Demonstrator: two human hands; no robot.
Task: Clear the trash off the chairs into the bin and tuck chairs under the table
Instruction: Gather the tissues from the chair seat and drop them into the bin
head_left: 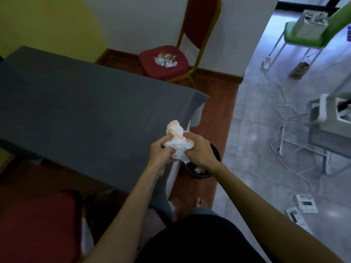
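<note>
Both of my hands grip one wad of crumpled white tissue over the near right corner of the grey-covered table. My left hand holds its left side, my right hand its right side. A black bin stands on the floor just below and right of my hands, partly hidden by my right wrist, with some trash inside. At the far end a red chair with a gold frame carries white tissues and a wrapper on its seat. A second red chair seat is at the lower left.
White cables and power strips lie across the grey tiled floor on the right. A green chair and white metal frames stand at the far right. My bare foot is on the wooden floor strip.
</note>
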